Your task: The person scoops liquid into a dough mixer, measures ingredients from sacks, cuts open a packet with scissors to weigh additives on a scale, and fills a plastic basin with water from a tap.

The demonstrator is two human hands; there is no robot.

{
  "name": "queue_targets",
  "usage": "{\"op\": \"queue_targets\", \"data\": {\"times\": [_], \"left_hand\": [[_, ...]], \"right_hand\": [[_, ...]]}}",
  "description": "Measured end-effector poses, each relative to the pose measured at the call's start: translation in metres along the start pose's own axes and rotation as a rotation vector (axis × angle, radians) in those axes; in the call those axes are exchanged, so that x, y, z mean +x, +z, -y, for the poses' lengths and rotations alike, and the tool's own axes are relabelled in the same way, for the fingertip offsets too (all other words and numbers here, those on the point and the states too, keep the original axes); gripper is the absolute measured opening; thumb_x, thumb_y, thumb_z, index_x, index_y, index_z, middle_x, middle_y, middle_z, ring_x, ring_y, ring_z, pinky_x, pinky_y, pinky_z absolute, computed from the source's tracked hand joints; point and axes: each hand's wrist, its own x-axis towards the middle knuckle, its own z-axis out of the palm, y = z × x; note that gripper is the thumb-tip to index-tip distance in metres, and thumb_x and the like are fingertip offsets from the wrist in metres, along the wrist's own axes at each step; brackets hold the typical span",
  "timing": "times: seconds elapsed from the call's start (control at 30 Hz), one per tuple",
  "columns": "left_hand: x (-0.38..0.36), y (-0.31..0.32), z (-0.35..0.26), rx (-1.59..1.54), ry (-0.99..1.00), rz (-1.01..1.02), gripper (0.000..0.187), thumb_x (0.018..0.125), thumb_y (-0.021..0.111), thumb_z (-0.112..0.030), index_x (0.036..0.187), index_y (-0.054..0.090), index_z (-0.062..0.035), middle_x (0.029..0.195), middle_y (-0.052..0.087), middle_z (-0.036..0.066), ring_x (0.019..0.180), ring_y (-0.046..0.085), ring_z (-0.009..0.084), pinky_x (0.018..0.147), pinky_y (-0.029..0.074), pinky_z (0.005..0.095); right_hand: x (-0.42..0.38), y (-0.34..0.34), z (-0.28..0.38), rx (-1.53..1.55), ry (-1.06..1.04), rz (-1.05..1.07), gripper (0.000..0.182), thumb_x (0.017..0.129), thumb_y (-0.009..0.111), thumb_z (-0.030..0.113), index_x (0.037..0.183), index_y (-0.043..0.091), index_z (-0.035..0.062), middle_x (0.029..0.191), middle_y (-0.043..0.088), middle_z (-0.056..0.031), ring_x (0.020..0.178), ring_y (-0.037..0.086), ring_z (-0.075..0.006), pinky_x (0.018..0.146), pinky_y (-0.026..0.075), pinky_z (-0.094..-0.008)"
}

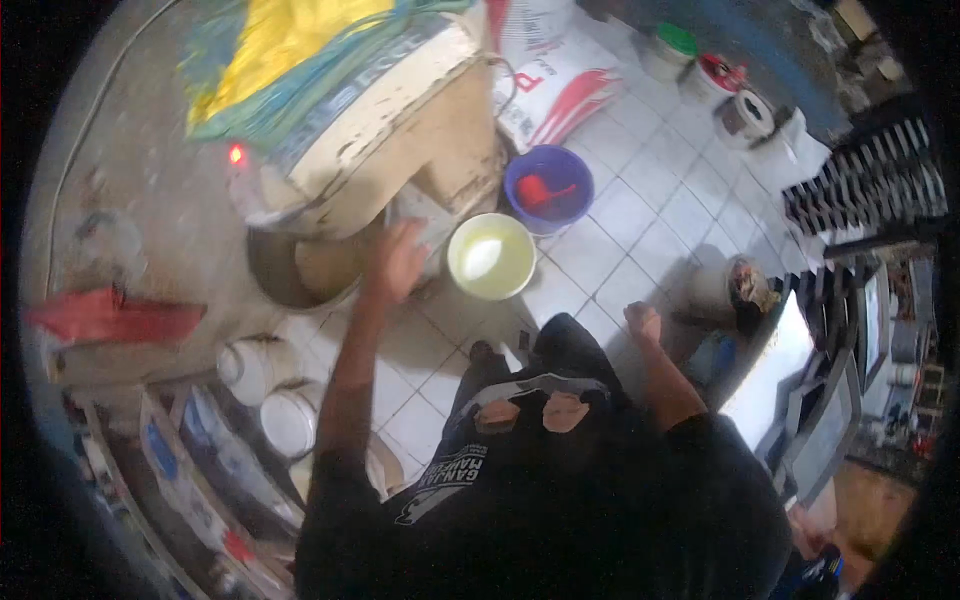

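My left hand (399, 260) reaches forward to the front of a worn cream-coloured machine (405, 115), close to its pale lower part. Motion blurs its fingers, so I cannot make out their pose or whether they touch anything. Just right of that hand stands a white bucket (457, 255) with pale yellowish liquid inside. Behind the bucket is a purple basin (583, 190) that has a red scoop (540, 192) in it. My right hand (643, 322) hangs out to the right over the tiles, curled into a loose fist, with nothing visible in it.
A dark round pot (268, 275) sits beneath the machine. Yellow and green sacks (290, 40) lie on top, and a red-and-white sack (545, 90) stands behind. White tubs (288, 420) are at left, a bucket (705, 285) and dark racks (860, 190) at right. White tiles (640, 225) cover the floor.
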Motion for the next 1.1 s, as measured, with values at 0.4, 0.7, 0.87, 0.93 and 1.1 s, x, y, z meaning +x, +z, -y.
{"op": "queue_targets", "data": {"times": [0.4, 0.7, 0.87, 0.93, 1.1], "left_hand": [[0.256, -0.016, 0.071, 0.675, 0.225, 0.178, 0.047, 0.087, 0.062, -0.024, 0.131, 0.055, -0.009, 0.136, 0.051, 0.011, 0.124, 0.046, 0.034, 0.107, 0.034, 0.0471], [0.233, -0.016, 0.112, 1.05, 0.232, 0.245, 0.055, 0.094, 0.058, -0.042, 0.133, 0.052, -0.0041, 0.136, 0.044, 0.02, 0.125, 0.043, 0.0395, 0.106, 0.033, 0.052], [0.234, -0.019, 0.113, 1.144, 0.359, 0.172, 0.062, 0.087, 0.069, -0.042, 0.131, 0.046, -0.0043, 0.129, 0.045, 0.018, 0.113, 0.048, 0.0368, 0.091, 0.043, 0.0511], [0.238, -0.018, 0.115, 1.157, 0.353, 0.214, 0.06, 0.087, 0.069, -0.04, 0.129, 0.047, -0.004, 0.127, 0.045, 0.018, 0.112, 0.049, 0.037, 0.09, 0.043, 0.051], [0.235, -0.022, 0.115, 1.166, 0.32, 0.266, 0.055, 0.086, 0.07, -0.036, 0.125, 0.049, -0.0033, 0.122, 0.048, 0.018, 0.107, 0.05, 0.0377, 0.088, 0.044, 0.0507]], "right_hand": [[0.298, 0.013, 0.046, -0.328, -0.247, 0.154, 0.022, 0.083, 0.063, 0.025, 0.1, 0.069, 0.0129, 0.099, 0.07, -0.0126, 0.096, 0.066, -0.0333, 0.082, 0.053, -0.0429], [0.568, 0.209, 0.026, -0.803, -0.376, 0.577, 0.028, 0.083, 0.057, 0.016, 0.109, 0.067, 0.0098, 0.095, 0.071, -0.0111, 0.09, 0.069, -0.0317, 0.079, 0.056, -0.0422], [0.636, 0.278, 0.004, -0.878, -0.291, 0.653, 0.021, 0.085, 0.056, 0.015, 0.1, 0.069, 0.0082, 0.095, 0.071, -0.0125, 0.09, 0.07, -0.0304, 0.076, 0.057, -0.0431], [0.643, 0.3, -0.02, -0.8, -0.27, 0.512, 0.02, 0.086, 0.055, 0.015, 0.097, 0.07, 0.0083, 0.094, 0.072, -0.0124, 0.088, 0.07, -0.0296, 0.074, 0.058, -0.0423], [0.646, 0.333, -0.062, -0.722, -0.175, 0.459, 0.023, 0.087, 0.055, 0.016, 0.105, 0.068, 0.0084, 0.097, 0.071, -0.0133, 0.089, 0.07, -0.0286, 0.073, 0.058, -0.0405]]}}
